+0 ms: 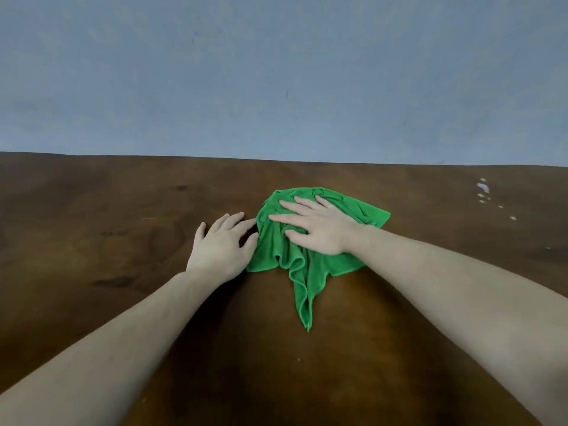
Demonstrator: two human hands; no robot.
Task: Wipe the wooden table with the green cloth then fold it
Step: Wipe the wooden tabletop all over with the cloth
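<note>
We find the right hand [319, 229] flat, pressing the green cloth [301, 256] onto the desk [92, 226] for wiping; the left hand [219, 244], relaxed and holding nothing, steadies beside it.

My own two arms, seen from above

My left hand [219, 245] and right hand [319, 227] are bare; both forearms are uncovered, with no sleeves showing.

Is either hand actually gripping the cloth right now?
No. The right hand presses flat on the cloth's bunched middle; the left hand rests on the table at its edge.
</note>
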